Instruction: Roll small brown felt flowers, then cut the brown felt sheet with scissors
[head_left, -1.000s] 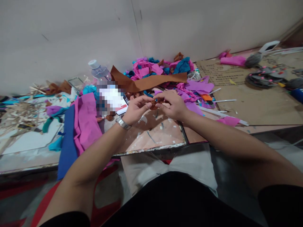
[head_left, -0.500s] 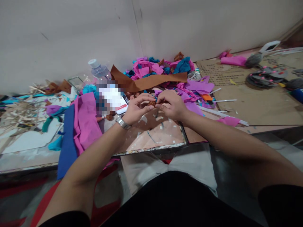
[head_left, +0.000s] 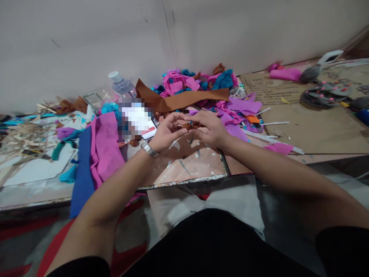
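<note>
Both hands are meeting above the counter [head_left: 187,165], pinching 1 small brown scrap [head_left: 188,125] between them. The left hand [head_left: 165,134], wearing a metal wristwatch [head_left: 149,149], is grasping the scrap in its grip between thumb and forefinger. The right hand [head_left: 210,129] is clamping its grip on the same scrap from 3 o'clock. A long brown strip [head_left: 184,100] is lying at 12 o'clock of the scrap, a water bottle [head_left: 121,85] at 11 o'clock, and a pink sheet [head_left: 105,148] at 9 o'clock.
</note>
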Demonstrator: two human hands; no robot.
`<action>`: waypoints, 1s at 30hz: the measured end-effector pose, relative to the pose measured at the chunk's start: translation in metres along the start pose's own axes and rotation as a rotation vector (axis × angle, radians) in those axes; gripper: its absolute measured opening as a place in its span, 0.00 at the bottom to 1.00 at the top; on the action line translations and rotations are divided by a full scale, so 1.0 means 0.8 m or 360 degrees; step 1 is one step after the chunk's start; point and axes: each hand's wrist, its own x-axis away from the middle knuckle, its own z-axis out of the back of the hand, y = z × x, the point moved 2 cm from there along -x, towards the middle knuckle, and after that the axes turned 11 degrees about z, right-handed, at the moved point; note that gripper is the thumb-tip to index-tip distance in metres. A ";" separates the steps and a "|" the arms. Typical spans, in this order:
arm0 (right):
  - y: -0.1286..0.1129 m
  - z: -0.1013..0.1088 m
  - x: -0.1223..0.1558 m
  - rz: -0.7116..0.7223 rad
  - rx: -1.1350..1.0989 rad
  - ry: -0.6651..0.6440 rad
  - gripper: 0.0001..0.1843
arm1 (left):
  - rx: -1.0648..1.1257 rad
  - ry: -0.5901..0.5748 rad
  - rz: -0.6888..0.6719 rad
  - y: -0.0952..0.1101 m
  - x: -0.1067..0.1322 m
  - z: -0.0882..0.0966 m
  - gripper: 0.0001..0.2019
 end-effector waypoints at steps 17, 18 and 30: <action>-0.011 0.010 -0.008 -0.0105 -0.0245 0.0241 0.17 | -0.0047 0.0085 0.0132 -0.014 0.003 0.001 0.13; -0.011 0.010 -0.008 -0.0130 -0.0274 0.0253 0.17 | -0.0066 0.0097 0.0131 -0.013 0.004 0.001 0.13; -0.005 0.006 -0.006 -0.0271 -0.0291 0.0262 0.23 | -0.0322 0.0170 -0.0056 0.000 0.003 -0.004 0.18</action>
